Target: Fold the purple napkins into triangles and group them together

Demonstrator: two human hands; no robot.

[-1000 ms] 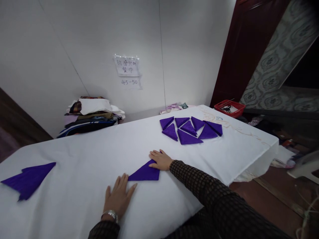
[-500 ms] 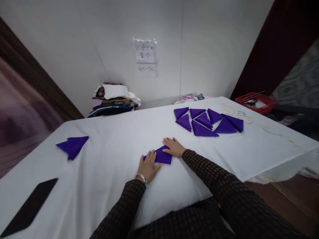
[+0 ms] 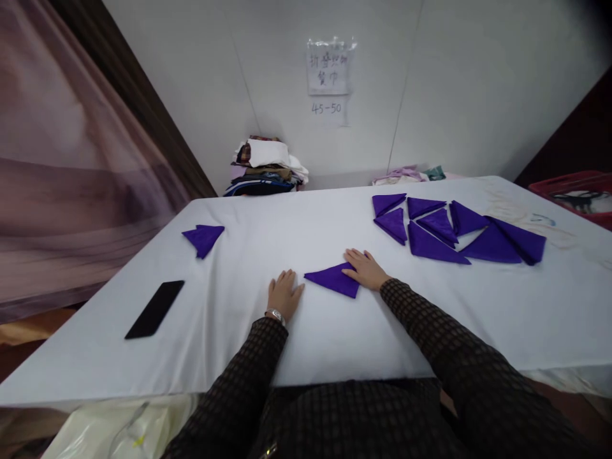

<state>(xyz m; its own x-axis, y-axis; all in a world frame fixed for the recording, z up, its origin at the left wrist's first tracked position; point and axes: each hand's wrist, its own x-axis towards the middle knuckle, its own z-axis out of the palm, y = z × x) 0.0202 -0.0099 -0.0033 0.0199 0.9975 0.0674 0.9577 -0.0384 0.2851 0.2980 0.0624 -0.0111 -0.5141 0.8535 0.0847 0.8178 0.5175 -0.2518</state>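
Note:
A purple folded napkin (image 3: 331, 278) lies on the white tablecloth (image 3: 287, 236) in front of me, its narrow point toward the left. My right hand (image 3: 366, 269) rests with spread fingers on the napkin's right end and hides part of it. Just left of the point, my left hand (image 3: 284, 296) lies flat on the cloth, fingers outstretched, apart from the napkin. Several folded purple napkins (image 3: 433, 252) are grouped at the right, mostly triangles. Another purple napkin (image 3: 204, 240), folded with jagged points, sits alone at the left.
A black flat rectangular piece (image 3: 155, 310) lies on the left of the table. Behind the table are a stack of folded clothes (image 3: 266, 171) and some lilac cloth (image 3: 400, 175). A red basket (image 3: 581, 191) stands at the far right, and a paper sign (image 3: 328, 80) hangs on the wall.
My left hand has come off the napkin and moved left onto the tablecloth. My right hand stays on the napkin's right end. The whole view has swung to the left.

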